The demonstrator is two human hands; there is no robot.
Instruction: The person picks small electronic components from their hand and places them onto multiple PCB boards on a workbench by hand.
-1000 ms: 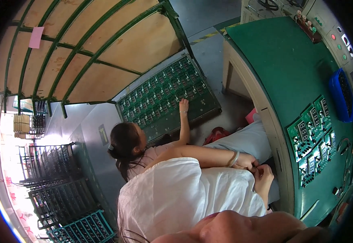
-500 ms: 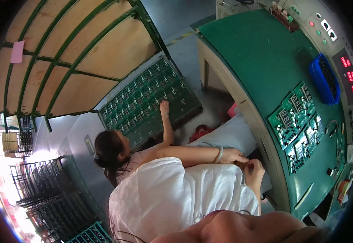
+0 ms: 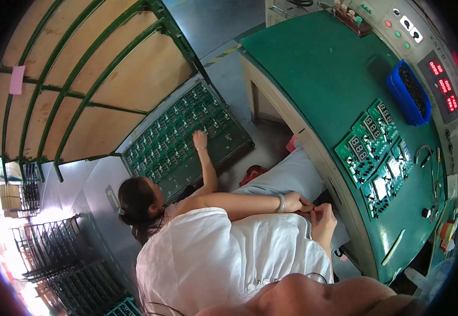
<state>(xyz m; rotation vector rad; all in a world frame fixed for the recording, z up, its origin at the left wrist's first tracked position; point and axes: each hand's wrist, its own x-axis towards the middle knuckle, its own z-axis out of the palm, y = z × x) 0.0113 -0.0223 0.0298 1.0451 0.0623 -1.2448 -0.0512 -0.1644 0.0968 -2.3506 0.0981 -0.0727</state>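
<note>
My left hand (image 3: 294, 201), with a bracelet at its wrist, meets my right hand (image 3: 323, 223) over my lap, beside the front edge of the green-topped workbench (image 3: 313, 68). The fingers of both hands are curled in and pressed close together at the tips. Whatever may lie between them is too small or hidden to make out. To the right of the hands, on the bench, lies a group of green circuit boards (image 3: 363, 176) with digit displays and black components. Neither hand touches these boards.
A blue bin (image 3: 409, 94) of dark small parts stands behind the boards, near a panel with red digits (image 3: 443, 87). A pale stick-like tool (image 3: 393, 247) and thin cables lie at right. On the left a co-worker (image 3: 138, 203) reaches over a board-covered tray (image 3: 223, 150) by a green-framed rack (image 3: 97, 102).
The view has shifted slightly, so the bench and boards sit a little further left. My hands stay together at the same place. The co-worker's hand remains over the tray.
</note>
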